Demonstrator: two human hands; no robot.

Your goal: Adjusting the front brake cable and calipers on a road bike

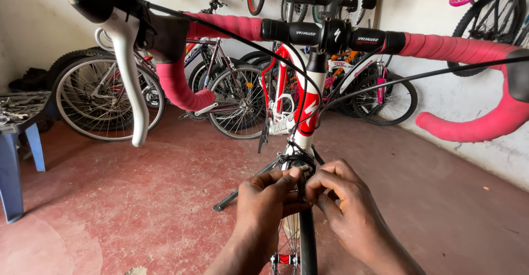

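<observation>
A road bicycle with pink-taped drop handlebars [231, 26] fills the upper view, its white brake lever [129, 71] hanging at the left. Below the red and white head tube [307, 107] sits the front brake caliper [297, 160] over the thin front tyre [307, 244]. My left hand [264, 203] and my right hand [344, 200] meet just under the caliper, on either side of the tyre. Fingertips of both hands pinch at the brake parts there. What exactly they grip is hidden by the fingers.
Several bicycles [237, 96] lean against the back wall, with loose wheels [104, 96] at the left. More bikes hang high at the right [490, 16]. A blue stool [14, 159] with a tray of tools [19, 107] stands at the far left on the red floor.
</observation>
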